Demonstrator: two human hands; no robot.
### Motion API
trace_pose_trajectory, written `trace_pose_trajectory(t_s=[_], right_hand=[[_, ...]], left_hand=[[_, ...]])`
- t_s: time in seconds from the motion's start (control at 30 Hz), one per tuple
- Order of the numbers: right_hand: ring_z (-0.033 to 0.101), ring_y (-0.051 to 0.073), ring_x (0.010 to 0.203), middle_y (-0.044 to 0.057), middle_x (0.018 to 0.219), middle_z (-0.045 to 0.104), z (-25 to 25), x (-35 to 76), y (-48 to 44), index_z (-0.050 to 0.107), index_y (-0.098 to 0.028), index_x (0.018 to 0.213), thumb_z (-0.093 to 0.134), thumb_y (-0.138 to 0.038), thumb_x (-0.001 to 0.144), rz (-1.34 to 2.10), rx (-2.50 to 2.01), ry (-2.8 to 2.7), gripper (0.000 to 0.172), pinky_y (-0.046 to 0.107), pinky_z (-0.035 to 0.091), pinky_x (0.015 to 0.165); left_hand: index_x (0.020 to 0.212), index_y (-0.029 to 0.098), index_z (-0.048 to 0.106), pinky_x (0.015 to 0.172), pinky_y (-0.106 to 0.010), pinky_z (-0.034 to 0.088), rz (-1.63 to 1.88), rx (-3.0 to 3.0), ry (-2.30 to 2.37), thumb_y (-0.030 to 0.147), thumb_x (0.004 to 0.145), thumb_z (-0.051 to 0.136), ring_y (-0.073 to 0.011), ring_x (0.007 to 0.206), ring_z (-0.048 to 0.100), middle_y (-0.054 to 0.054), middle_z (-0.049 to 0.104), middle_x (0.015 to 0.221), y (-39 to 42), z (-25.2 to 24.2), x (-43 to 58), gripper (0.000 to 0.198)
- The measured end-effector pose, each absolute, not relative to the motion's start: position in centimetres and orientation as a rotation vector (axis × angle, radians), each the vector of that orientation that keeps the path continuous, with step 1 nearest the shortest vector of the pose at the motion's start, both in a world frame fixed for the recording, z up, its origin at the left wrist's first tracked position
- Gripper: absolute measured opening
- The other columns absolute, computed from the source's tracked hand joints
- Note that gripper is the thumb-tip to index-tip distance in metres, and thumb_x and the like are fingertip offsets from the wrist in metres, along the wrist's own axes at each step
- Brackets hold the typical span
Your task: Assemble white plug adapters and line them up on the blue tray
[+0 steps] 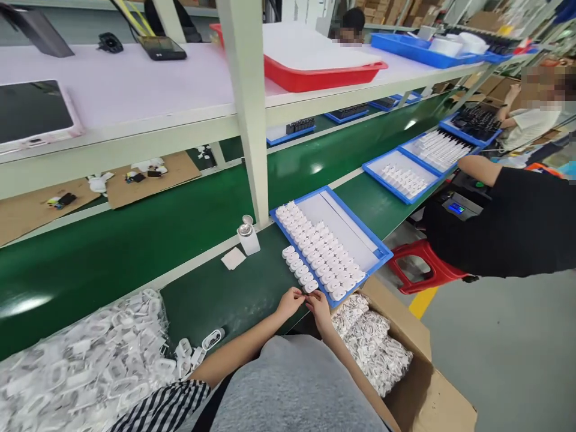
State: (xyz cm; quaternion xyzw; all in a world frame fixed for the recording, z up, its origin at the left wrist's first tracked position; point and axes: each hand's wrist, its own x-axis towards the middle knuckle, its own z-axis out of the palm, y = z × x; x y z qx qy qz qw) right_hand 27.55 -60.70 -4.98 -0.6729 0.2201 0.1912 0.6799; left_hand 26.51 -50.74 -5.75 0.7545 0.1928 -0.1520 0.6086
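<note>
**Two hands meet over a small white part at the bench edge**

The left hand [289, 300] and the right hand [318, 305] come together at the near edge of the green bench [216, 294], fingertips almost touching. Between them sits a small white part [306, 294]; the fingers of both hands are pinched in on it, though it is too small to tell exactly how it is gripped.

Just beyond the hands, a short double row of white plugs [299, 268] lies loose on the bench, running up to the near side of a blue tray [380, 247]. The tray's left half is packed with rows of the same white pieces; its right half is bare white.

A small white bottle [248, 237] with a metal cap stands beside the shelf post [245, 108], and a white square cloth [233, 258] lies flat next to it. To the left, a heap of bagged white parts [85, 360] covers the bench corner. To the right, below the bench edge, an open cardboard box [423, 390] holds more bagged white pieces.

Farther along the bench, another person in a black top [517, 222] sits on a red stool [423, 267] near further blue trays [405, 177].
</note>
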Motion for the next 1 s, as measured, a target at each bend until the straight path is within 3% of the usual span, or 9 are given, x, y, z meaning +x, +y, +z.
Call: trace_pose_trajectory(t_s=[0.13,0.3,0.4,0.5,0.6,0.8,1.0], right_hand=[[0.054,0.019,0.08,0.007,0.087,0.052,-5.3,27.8,-60.8,0.037,-0.019,0.081,0.042,-0.026,0.057,0.439,-1.671,0.453,0.026,0.028,0.044,0.064],[0.054,0.022,0.067,0.009,0.08,0.052,-4.6,27.7,-62.1,0.039,-0.015,0.086,0.041,-0.022,0.06,0.497,-2.035,0.319,0.027,0.036,0.042,0.062],[0.05,0.024,0.079,0.011,0.093,0.048,-2.8,27.7,-62.9,0.038,-0.015,0.096,0.04,-0.021,0.065,0.374,-2.358,0.053,0.032,0.036,0.041,0.063],[0.045,0.025,0.092,0.012,0.112,0.037,-0.7,28.6,-63.0,0.032,-0.017,0.109,0.039,-0.017,0.068,0.367,-2.649,-0.333,0.042,0.03,0.041,0.058],[0.046,0.026,0.091,0.014,0.12,0.027,0.8,30.4,-62.3,0.022,-0.017,0.118,0.046,-0.012,0.065,0.559,-2.787,-0.549,0.058,0.028,0.04,0.055],[0.052,0.022,0.08,0.019,0.118,0.029,1.4,33.5,-60.9,0.008,-0.012,0.122,0.045,-0.004,0.06,0.928,-2.713,-0.553,0.073,0.028,0.041,0.06],[0.043,0.025,0.096,0.017,0.119,0.029,0.6,33.6,-60.9,0.021,-0.009,0.12,0.043,-0.002,0.056,0.973,-2.57,-0.485,0.068,0.031,0.038,0.074]], left_hand=[[0.069,0.015,0.046,0.062,-0.024,0.041,-0.334,1.788,0.498,0.014,0.062,0.049,-0.0126,0.063,0.054,-0.001,0.056,0.066,-48.2,-5.6,25.1,0.008],[0.089,0.014,0.044,0.066,-0.027,0.042,-0.246,1.914,0.568,0.019,0.058,0.055,-0.0133,0.066,0.053,-0.006,0.053,0.092,-45.3,-4.2,24.8,0.033],[0.098,0.014,0.041,0.071,-0.03,0.041,-0.222,1.983,0.518,0.024,0.056,0.056,-0.0171,0.078,0.052,-0.009,0.047,0.104,-45.1,-3.6,25.2,0.046],[0.108,0.013,0.035,0.082,-0.032,0.035,-0.17,2.054,0.437,0.028,0.047,0.063,-0.0244,0.099,0.041,-0.012,0.038,0.114,-46.5,-3.8,25.8,0.069],[0.115,0.01,0.024,0.091,-0.034,0.026,-0.05,2.152,0.366,0.029,0.039,0.067,-0.0272,0.112,0.024,-0.014,0.029,0.12,-49.0,-4.8,26.7,0.09],[0.114,0.012,0.02,0.09,-0.036,0.028,0.124,2.182,0.36,0.024,0.046,0.061,-0.025,0.11,0.027,-0.013,0.031,0.115,-52.3,-7.1,28.0,0.08],[0.112,0.014,0.021,0.088,-0.038,0.029,0.204,2.18,0.388,0.023,0.047,0.059,-0.0253,0.107,0.032,-0.013,0.036,0.112,-52.6,-7.2,28.7,0.076]])
